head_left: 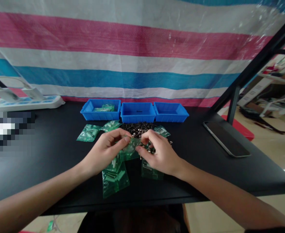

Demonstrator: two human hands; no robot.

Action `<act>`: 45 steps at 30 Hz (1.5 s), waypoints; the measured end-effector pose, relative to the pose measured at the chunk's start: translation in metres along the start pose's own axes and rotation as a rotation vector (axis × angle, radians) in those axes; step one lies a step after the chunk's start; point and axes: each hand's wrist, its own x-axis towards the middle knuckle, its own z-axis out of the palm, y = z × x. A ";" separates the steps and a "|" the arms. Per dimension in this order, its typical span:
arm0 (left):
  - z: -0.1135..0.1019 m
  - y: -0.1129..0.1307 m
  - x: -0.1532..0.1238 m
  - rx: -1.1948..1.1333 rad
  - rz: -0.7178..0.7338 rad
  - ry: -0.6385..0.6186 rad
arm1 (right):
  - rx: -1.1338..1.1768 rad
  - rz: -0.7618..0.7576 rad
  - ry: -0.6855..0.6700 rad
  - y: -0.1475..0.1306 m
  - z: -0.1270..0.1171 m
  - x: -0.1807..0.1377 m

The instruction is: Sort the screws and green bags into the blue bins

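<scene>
Between my two hands, above the black table, is a small green plastic bag. My left hand pinches it with thumb and forefinger. At its right edge, my right hand is closed, thumb against the bag and fingers curled. What the bag holds is too blurred to tell. Just behind my hands lies a heap of small dark and silvery screws, partly hidden by my fingers. Below my left hand rests a green bag with pale pieces inside; another bag lies partly under my right hand.
Three blue bins stand in a row: the left bin holds green bags, the middle bin a small dark piece, then the right bin. More green bags lie left. A phone is right, a power strip back left.
</scene>
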 end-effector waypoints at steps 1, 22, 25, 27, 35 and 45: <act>0.000 0.001 -0.001 0.026 0.018 0.005 | 0.074 0.062 -0.001 0.000 0.001 0.000; 0.006 0.003 -0.004 0.176 0.087 -0.125 | 0.220 0.079 -0.003 -0.014 -0.001 0.000; 0.005 0.003 -0.004 0.196 0.091 -0.108 | 0.261 0.115 -0.025 -0.012 0.000 0.000; 0.004 0.002 -0.003 0.186 0.093 -0.070 | 0.293 0.141 -0.058 -0.011 0.002 -0.001; 0.007 0.000 -0.001 -0.044 0.000 0.041 | 0.169 0.130 -0.040 -0.008 0.008 -0.005; 0.009 -0.003 -0.007 0.218 0.056 -0.015 | 0.018 -0.003 -0.093 -0.004 0.006 -0.004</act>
